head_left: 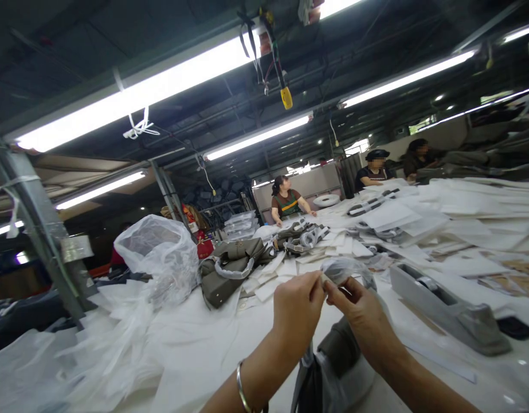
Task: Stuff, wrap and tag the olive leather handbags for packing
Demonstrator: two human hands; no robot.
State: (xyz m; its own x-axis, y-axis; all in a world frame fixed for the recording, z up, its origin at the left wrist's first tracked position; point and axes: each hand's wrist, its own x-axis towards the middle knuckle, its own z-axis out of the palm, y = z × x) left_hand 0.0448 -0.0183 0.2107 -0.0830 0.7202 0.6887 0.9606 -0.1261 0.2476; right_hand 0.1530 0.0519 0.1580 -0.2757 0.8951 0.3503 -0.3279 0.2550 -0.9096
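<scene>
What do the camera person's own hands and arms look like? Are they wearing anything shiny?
Yes! The left hand has a shiny, silver-coloured round bangle just behind it, at the wrist. The right hand has no bracelet that I can see. Neither hand wears a glove, and no sleeves show on the forearms.

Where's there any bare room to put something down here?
Likeliest: the flat white patch between the left hand and olive handbag, though it may be sheeted. A narrower strip separates the right hand from the tape dispenser. Crowded: piled white sheets, far right; plastic bag, left.
</scene>
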